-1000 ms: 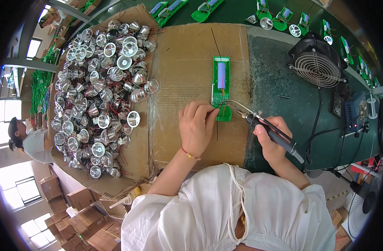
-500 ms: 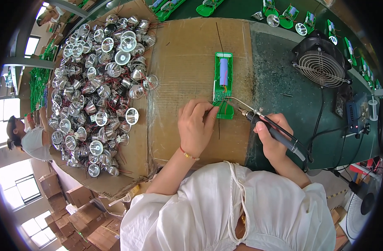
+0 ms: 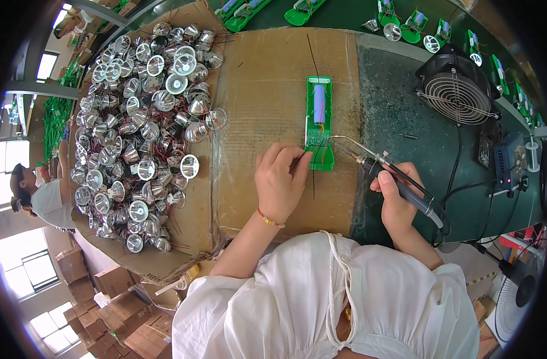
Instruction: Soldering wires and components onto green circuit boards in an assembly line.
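Observation:
A green plastic lamp housing (image 3: pixel 326 163) lies upright on the cardboard, with a purple cylindrical battery (image 3: pixel 319 107) and a green circuit board (image 3: pixel 316 138) in it. Thin red wires (image 3: pixel 325 149) run over the board's lower end. At the housing's lower left edge, my left hand (image 3: pixel 279 179) is closed, thumb and forefinger pinching what looks like a thin wire by the board. My right hand (image 3: pixel 399 194) grips a soldering iron (image 3: pixel 408 192) with a bent metal feed tube (image 3: pixel 356 142). The tube's end is close to the board; the iron's tip stands right of the housing.
Many silver reflector cups (image 3: pixel 146 170) with wires are heaped in a cardboard box at left. A black fan (image 3: pixel 456 90) with a wire guard stands at right, near a blue control box (image 3: pixel 510 163). More green housings (image 3: pixel 413 30) line the far edge. Another person (image 3: pixel 49 200) is at far left.
My right hand has drawn the soldering iron slightly to the right, away from the board. My left hand and the housing have stayed almost where they were.

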### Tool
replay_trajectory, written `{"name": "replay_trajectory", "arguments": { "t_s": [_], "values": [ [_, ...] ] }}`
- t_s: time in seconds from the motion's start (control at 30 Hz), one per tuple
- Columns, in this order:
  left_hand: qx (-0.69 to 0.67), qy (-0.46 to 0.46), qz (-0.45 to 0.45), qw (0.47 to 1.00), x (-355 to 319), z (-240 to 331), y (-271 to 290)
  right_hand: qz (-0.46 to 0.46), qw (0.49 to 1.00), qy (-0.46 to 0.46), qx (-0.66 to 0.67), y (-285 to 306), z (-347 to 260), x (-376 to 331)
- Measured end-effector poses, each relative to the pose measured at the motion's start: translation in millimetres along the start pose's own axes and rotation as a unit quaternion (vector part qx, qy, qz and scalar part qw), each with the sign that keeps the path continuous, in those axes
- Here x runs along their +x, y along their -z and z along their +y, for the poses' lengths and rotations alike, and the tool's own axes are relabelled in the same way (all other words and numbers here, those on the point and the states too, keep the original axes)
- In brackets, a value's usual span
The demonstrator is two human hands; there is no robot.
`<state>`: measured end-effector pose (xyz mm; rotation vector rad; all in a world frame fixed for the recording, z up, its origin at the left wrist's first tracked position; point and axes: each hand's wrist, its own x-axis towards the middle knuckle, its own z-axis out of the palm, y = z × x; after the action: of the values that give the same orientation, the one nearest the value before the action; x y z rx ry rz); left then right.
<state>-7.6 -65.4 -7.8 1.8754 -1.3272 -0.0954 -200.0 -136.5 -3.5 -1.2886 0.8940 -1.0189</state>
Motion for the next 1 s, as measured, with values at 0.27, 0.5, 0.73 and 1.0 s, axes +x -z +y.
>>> {"name": "replay_trajectory", "arguments": {
  "t_s": [0.27, 0.5, 0.73, 1.0],
  "values": [
    [-0.004, 0.000, 0.001, 1.000, 1.1, 0.7, -0.4, -0.038, 0.998, 0.035, -0.048, -4.4, 0.6, 0.0],
    [-0.003, 0.007, -0.001, 1.000, 0.7, 0.6, -1.5, -0.026, 0.999, 0.021, -0.035, -7.5, 3.7, 1.7],
    [-0.008, 0.015, 0.008, 1.000, 0.5, -1.1, -2.4, 0.005, 1.000, 0.003, 0.021, -1.9, 1.7, 0.7],
    [-0.014, 0.019, 0.001, 1.000, -0.1, -1.9, -1.9, -0.008, 1.000, 0.002, 0.005, -3.3, 2.4, -1.8]
  ]
}}
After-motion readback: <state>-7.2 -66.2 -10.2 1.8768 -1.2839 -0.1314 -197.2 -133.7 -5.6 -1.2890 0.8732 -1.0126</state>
